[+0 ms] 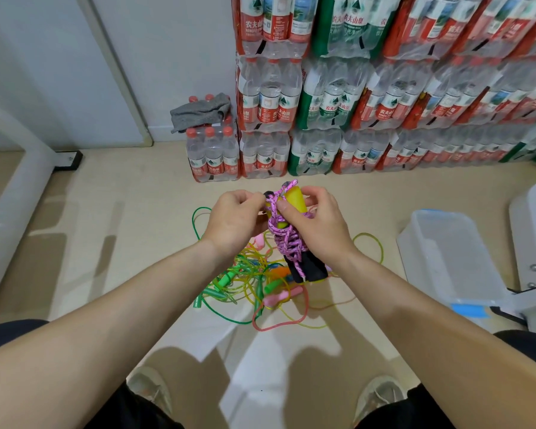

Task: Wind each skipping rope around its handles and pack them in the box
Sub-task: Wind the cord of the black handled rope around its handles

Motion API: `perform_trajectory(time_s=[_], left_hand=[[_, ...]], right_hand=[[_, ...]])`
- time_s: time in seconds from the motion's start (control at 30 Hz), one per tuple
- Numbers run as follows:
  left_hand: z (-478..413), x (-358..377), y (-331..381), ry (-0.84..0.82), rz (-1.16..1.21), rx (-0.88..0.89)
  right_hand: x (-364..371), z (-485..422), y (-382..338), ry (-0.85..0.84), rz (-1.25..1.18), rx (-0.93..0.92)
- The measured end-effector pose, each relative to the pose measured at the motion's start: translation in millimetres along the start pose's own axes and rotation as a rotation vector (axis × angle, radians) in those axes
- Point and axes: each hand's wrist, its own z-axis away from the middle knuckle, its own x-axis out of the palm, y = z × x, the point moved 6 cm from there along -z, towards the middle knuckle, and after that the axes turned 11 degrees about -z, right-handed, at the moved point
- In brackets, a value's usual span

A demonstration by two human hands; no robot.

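Pink rope (283, 239) is wound around yellow handles (294, 198); right hand (316, 221) grips them, left hand (235, 218) pinches the rope.

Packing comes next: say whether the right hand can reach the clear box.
Probably yes: the clear box stands open beside the right hand, nothing between them, though that hand grips the pink rope.

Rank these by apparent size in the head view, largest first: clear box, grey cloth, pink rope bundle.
1. Clear box
2. Pink rope bundle, held nearer the camera
3. Grey cloth, farther off, so its true rank against the bundle is unsure
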Motion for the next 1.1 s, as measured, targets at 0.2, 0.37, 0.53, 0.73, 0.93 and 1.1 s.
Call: perform_trajectory(time_s=[0.2,0.37,0.53,0.73,0.93,1.1], left_hand=[[-2.4,-3.0,7.6,-0.053,0.061,-0.099],[-11.8,-27.3,21.6,0.187,-0.688,0.324],[-19.2,-29.6,10.9,0.174,-0.321,0.144],[-15.1,-16.9,-6.7,-0.093,0.339,-0.337],[-17.1,-19.3,-8.3,-0.175,0.222,-0.340],[-19.7,-23.8,-13.8,-0.068,0.227,-0.322]], right_hand=[[18.4,-0.7,12.7,-0.266,-0.285,0.163],[21.4,-0.1,15.6,-0.247,-0.259,0.146],[20.5,4.1,18.6,-0.238,-0.224,0.119],[23.9,4.2,21.4,-0.245,-0.160,0.062],[23.3,5.0,26.6,-0.264,0.009,-0.006],[27.6,6.4,31.9,-0.322,0.061,-0.033]])
